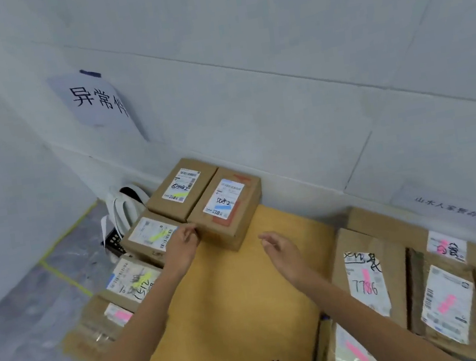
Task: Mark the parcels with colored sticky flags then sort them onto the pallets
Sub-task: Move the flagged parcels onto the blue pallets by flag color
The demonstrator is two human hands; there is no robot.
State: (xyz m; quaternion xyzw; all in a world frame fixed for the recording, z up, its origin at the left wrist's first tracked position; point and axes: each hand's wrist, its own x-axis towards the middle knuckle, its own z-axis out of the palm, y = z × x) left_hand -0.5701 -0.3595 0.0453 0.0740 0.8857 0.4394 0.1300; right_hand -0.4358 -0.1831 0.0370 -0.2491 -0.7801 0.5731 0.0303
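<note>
Two bare hands are out over the flat cardboard sheet (231, 297): my left hand (183, 243) has its fingers curled loosely at the near corner of the yellow-flagged parcel (150, 238) by the sheet's left edge, touching it, though I cannot tell if it grips. My right hand (280, 251) hovers half open, holding nothing, just short of the blue-flagged parcel (225, 209) at the far edge against the wall (278, 83). Pink-flagged parcels (366, 278) lie along the right edge.

"异常件" is written on a wall sign (96, 103); "5082" is handwritten on two box labels (181, 185) (223, 199), "7786" on another (365, 286).
</note>
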